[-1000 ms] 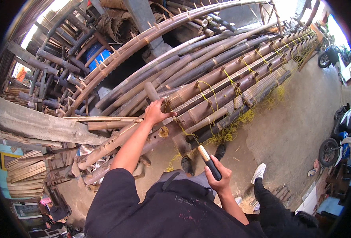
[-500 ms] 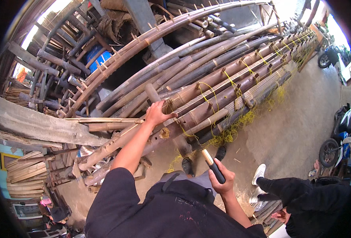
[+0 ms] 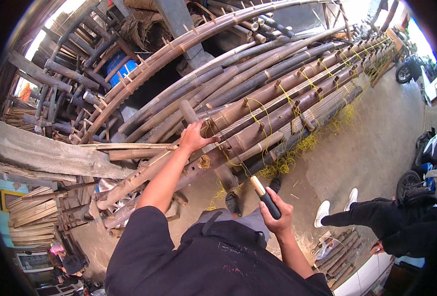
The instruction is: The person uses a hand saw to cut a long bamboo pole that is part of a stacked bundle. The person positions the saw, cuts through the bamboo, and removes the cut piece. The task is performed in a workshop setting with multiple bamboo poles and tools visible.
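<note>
Head view: left hand (image 3: 194, 137) is closed over the long brown bamboo poles (image 3: 277, 93) lashed with yellow cord (image 3: 258, 114), at 12 o'clock. Right hand (image 3: 276, 217) fists a black-handled tool (image 3: 265, 197) at 5 o'clock. Several ties look done; loose yellow cord litters the ground. The tool's tip is hard to make out; a bystander's legs (image 3: 376, 217) are cut off at 3 o'clock.
</note>
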`<state>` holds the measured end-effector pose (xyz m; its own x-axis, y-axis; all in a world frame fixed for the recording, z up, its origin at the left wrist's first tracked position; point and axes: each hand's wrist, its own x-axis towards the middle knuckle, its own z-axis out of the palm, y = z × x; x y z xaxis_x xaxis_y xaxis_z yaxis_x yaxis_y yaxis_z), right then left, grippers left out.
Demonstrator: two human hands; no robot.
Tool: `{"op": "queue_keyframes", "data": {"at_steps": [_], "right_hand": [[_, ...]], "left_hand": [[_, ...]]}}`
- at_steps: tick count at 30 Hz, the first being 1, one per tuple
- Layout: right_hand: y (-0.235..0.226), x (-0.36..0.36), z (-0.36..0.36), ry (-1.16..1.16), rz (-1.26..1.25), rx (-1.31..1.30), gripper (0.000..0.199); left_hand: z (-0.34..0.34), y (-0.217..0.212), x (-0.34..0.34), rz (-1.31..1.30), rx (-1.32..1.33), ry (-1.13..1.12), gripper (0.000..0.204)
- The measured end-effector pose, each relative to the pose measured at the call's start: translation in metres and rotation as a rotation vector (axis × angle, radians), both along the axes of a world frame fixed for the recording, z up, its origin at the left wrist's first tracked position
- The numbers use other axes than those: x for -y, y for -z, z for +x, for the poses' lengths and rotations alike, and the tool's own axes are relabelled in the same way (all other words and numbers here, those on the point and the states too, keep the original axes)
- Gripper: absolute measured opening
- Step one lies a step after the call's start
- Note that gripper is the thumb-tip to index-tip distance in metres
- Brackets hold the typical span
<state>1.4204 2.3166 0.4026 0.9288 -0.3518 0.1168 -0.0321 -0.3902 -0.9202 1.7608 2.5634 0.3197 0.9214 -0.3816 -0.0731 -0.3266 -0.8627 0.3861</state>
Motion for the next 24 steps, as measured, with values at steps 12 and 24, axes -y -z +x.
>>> {"op": "queue_keyframes", "data": {"at_steps": [12,24], "right_hand": [[0.016,-0.011,0.024,-0.033,-0.001,0.109,0.05],[0.002,-0.002,0.029,0.081,0.1,0.112,0.049]], "left_hand": [[0.005,0.0,-0.003,-0.004,0.035,0.05,0.123],[-0.005,-0.008,0.004,0.012,0.032,-0.003,0.125]]}}
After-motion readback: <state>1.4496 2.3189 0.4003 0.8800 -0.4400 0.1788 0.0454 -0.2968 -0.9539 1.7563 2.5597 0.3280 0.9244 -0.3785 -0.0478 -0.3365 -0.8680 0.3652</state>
